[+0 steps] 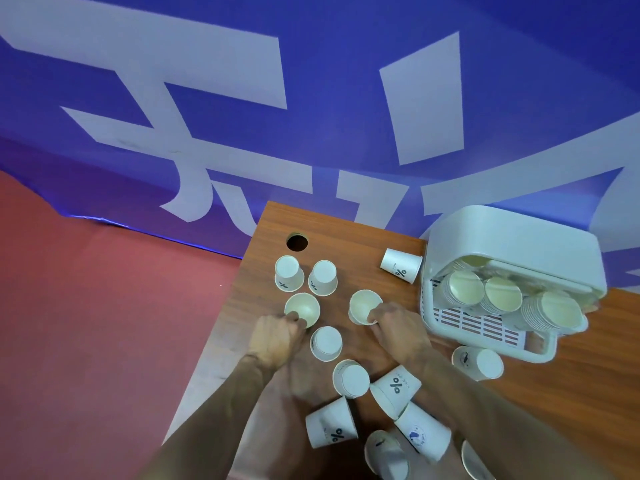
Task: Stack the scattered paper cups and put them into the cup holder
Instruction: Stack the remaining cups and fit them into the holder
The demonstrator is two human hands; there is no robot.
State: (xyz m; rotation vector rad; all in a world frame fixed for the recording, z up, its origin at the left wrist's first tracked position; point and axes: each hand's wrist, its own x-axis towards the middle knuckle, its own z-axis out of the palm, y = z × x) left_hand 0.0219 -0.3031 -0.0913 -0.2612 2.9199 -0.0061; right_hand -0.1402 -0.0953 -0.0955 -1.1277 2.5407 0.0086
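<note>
Several white paper cups lie scattered on the wooden table [346, 233]. My left hand [275, 336] pinches the rim of an upright cup [304, 307]. My right hand [394, 329] pinches the rim of another upright cup [362, 304]. Two upside-down cups [288, 271] [323, 276] stand just beyond them. More cups [326, 342] [351, 378] sit between my forearms, some tipped on their sides [330, 424]. The white cup holder [512, 271] stands at the right with stacks of cups [465, 289] lying inside.
A round cable hole [297, 242] is in the table near its far left corner. One cup [401, 265] lies on its side beside the holder, another [479, 362] in front of it. Beyond the table a blue banner [329, 98] covers the red floor [86, 306].
</note>
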